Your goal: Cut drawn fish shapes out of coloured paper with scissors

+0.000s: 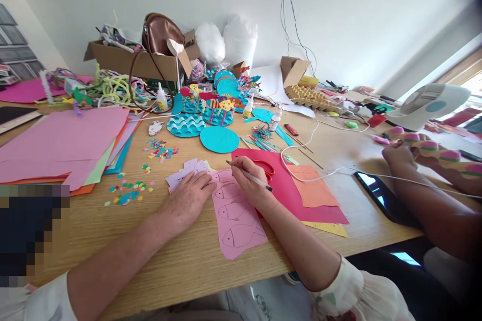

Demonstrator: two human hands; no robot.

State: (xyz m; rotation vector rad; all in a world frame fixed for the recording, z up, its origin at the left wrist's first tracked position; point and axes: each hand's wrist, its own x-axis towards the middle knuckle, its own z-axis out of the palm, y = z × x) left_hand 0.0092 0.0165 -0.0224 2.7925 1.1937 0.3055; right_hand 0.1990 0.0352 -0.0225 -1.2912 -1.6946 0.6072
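A pink paper strip [241,225] lies before me with several fish outlines drawn on it in a column. My right hand [248,180] is closed round a slim pen [258,180], resting over the strip's upper right part. Flat on the table, my left hand [190,195] has its fingers stretched out, the tips at the strip's upper left edge. Under and behind those fingers are lilac paper pieces [184,169] with drawn lines. Red-handled scissors [268,166] lie on a red sheet [286,195] beyond my right hand, which partly covers them.
Coloured paper sheets [71,135] are stacked at left, near confetti dots [131,193]. Behind stand blue paper crafts [218,113], glue bottles [161,98] and a cardboard box [124,62]. At right, a white cable [339,169] crosses near a phone [376,198] and another person's hands [401,158].
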